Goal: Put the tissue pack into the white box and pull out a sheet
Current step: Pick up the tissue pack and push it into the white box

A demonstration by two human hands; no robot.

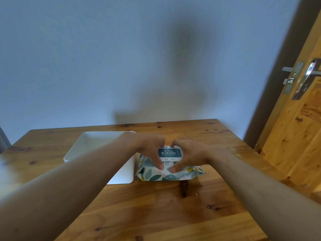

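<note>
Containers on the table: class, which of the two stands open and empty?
The white box, on the left: its top is open and its inside bare. The leaf-patterned tissue pack beside it has its lid closed, under both hands.

A wooden tabletop (156, 214) with dark knots stands against a plain pale blue-grey wall (104, 58). A soft shadow (182, 70) falls on the wall above the table's far edge. At the right, a knotty pine door (298, 136) has a metal handle (311, 73) and a lock plate (293, 79).
</note>
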